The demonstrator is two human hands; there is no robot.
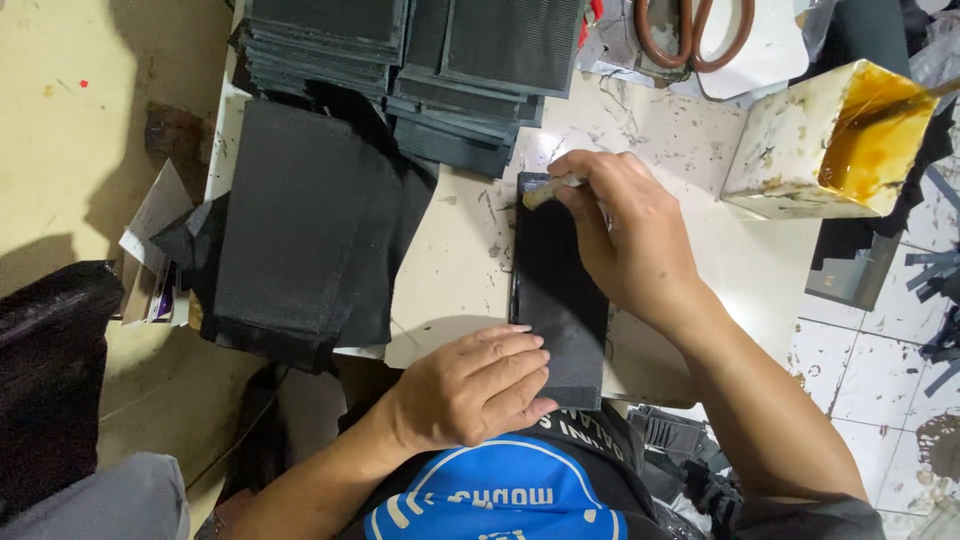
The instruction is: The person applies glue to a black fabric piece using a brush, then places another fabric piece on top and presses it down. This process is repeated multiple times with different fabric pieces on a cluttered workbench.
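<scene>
You see a bright, sharp picture; light falls from above, soft shadows lie on the floor (pixel 60 150), edges bend slightly.

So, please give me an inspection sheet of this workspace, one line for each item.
Surface: white worktop, stained with dark marks.
Job's things: black panel lying flat; brush on its far end.
Clutter: stacks of dark pieces; black fabric pile; box of amber glue; scissors.
Grippers: left hand presses the panel's near end; right hand holds the brush.
Cables: nothing seen.
Surroundings: tiled floor with black scraps; papers at the left.
</scene>
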